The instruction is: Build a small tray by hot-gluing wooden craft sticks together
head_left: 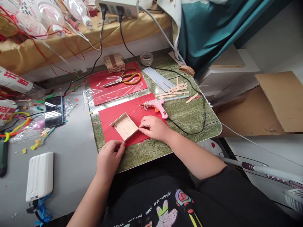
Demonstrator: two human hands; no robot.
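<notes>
A small panel of craft sticks [124, 126] lies on a red sheet [106, 118], with a stick standing on edge along its far side. Along the near side runs another craft stick [131, 134], also on edge. My left hand [110, 156] pinches this stick's left end, and my right hand [152, 127] pinches its right end. Whether glue joins it to the panel cannot be seen. Just beyond my right hand, a pink glue gun [155, 105] rests on the red sheet, its nozzle pointing left with thin strands around it.
Loose craft sticks [177, 90] and glue sticks [158, 78] lie at the back right. Scissors [125, 78] rest on wrapped red sheets [97, 86], near a bundle of sticks [114, 63]. Black cord [204, 110] loops across the right side. A phone [54, 111] and power bank [40, 176] lie left.
</notes>
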